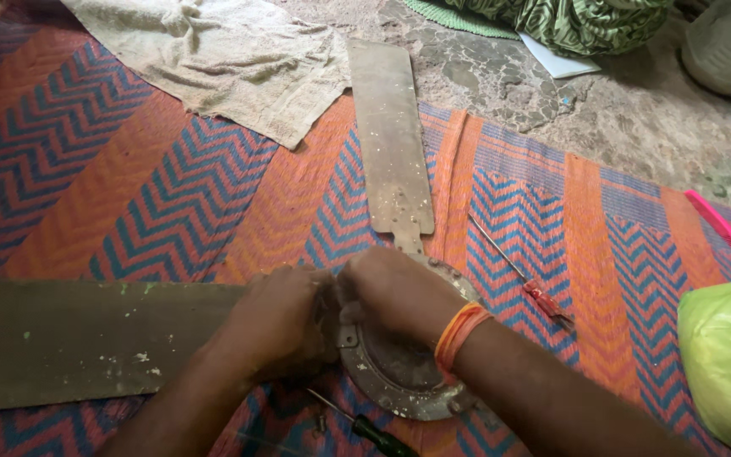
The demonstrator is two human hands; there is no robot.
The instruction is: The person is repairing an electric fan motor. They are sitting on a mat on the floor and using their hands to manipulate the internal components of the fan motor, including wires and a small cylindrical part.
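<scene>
A round metal fan motor housing (pixel 399 381) lies on a striped mat (pixel 171 195). One dusty brown fan blade (pixel 392 144) runs from it toward the top, and another blade (pixel 69 343) stretches out to the left. My left hand (pixel 285 322) is closed at the housing's left rim, where the left blade meets it. My right hand (pixel 395 292), with an orange band on the wrist, grips the top of the housing. Both hands touch each other, and what the fingers pinch is hidden.
A red-handled screwdriver (pixel 522 275) lies right of the housing; a dark-handled one (pixel 365 427) lies below it. A beige towel (pixel 222 51) is at top left, a green plastic bag (pixel 729 364) and a pink comb (pixel 725 233) at right. Bare stone floor (pixel 619 110) lies beyond.
</scene>
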